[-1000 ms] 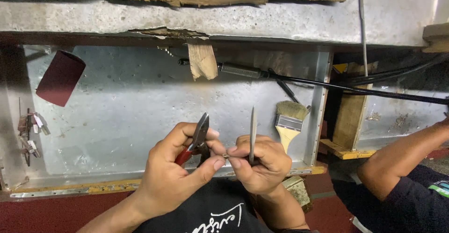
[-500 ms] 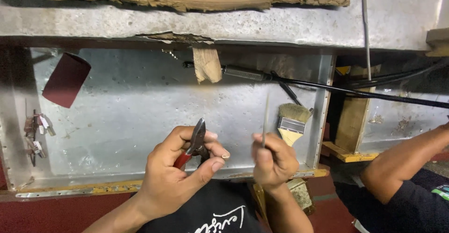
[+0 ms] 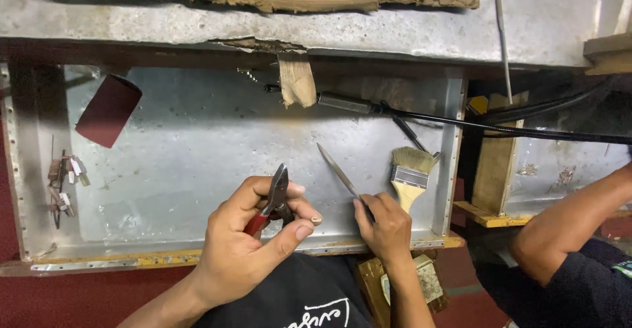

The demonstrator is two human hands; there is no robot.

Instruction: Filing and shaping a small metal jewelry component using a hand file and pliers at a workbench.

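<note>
Head view: your left hand (image 3: 247,246) is clenching red-handled pliers (image 3: 273,203). Your right hand (image 3: 385,226), grasping a thin metal file (image 3: 338,168), is separating from the left and tilting the file away, ending their contact.

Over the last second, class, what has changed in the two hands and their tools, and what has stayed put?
The right hand has drawn away from the left hand, and its thin metal file, upright before, now tilts up to the left. The left hand still grips the red-handled pliers. The paintbrush and black cable lie unchanged.
</note>
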